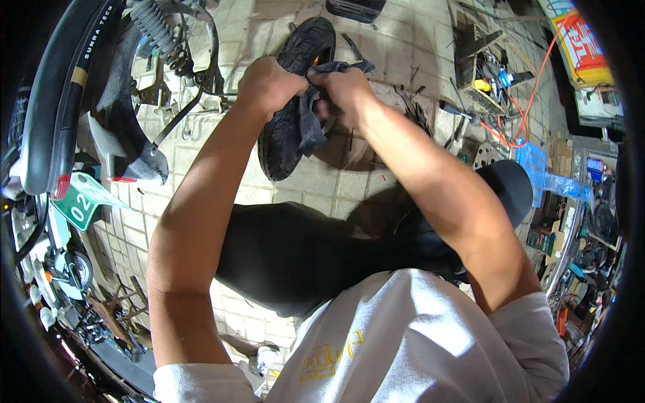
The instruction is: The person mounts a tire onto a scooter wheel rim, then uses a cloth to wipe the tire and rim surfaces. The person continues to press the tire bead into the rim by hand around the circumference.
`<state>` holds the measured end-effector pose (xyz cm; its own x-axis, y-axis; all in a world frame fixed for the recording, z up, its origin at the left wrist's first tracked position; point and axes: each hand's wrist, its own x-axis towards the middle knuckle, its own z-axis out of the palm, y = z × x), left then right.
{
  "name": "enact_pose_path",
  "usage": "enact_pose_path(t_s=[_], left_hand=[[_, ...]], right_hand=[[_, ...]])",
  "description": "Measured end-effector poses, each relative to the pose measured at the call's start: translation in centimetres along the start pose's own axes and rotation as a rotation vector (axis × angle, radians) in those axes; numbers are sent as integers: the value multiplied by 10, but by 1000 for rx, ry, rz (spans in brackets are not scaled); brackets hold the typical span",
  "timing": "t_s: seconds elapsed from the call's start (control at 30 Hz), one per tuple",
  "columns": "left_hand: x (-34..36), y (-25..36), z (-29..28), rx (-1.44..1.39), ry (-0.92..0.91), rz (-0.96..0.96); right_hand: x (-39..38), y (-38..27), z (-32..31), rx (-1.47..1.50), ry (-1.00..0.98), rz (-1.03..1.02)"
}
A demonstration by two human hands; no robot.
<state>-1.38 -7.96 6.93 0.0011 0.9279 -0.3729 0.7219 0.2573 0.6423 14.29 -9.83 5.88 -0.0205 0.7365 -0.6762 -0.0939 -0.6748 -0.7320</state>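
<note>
A black treaded scooter tyre stands on edge on the tiled floor in front of me. My left hand is closed over its upper left side, fingers hooked toward the inner edge. At the tyre's right side, my right hand pinches a limp dark-grey strip. That strip hangs down along the tyre's opening, with another end poking out past my fingers. Whether it is cloth or a deflated inner tube, I cannot tell. The two hands nearly meet at the tyre's upper rim.
On the left stands a scooter with its rear shock absorber exposed and a green plate below its seat. To the right are an open tool box, an orange cable and a black round stool seat. Cluttered shelves line the far right.
</note>
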Motion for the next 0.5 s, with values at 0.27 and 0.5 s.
enact_pose_path(t_s=[0.27, 0.5], left_hand=[[-9, -2, 3, 62, 30, 111], [4, -17, 9, -34, 41, 122]], right_hand=[[22, -30, -27, -376, -61, -106], [-1, -12, -14, 20, 8, 49]])
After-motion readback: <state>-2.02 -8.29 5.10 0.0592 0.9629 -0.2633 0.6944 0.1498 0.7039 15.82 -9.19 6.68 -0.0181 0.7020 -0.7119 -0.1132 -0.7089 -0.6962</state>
